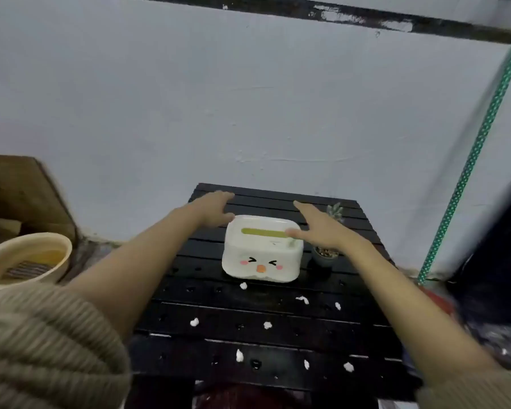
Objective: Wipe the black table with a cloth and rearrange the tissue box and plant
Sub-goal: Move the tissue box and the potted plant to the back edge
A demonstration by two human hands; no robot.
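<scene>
A white tissue box [263,252] with a cartoon face and a green slot stands on the far half of the black slatted table [266,332]. Just right of it sits a small potted plant [326,252] in a dark pot, partly hidden by my right hand. My left hand [213,209] hovers at the box's left top edge, fingers apart. My right hand [316,225] is spread over the box's right top corner, thumb on the lid. Neither hand grips anything. No cloth is in view.
Several small white scraps [267,325] lie scattered on the near half of the table. A beige basin [27,258] stands on the floor at left beside a cardboard box [21,190]. A green dotted pole [469,160] leans at right. A pale wall backs the table.
</scene>
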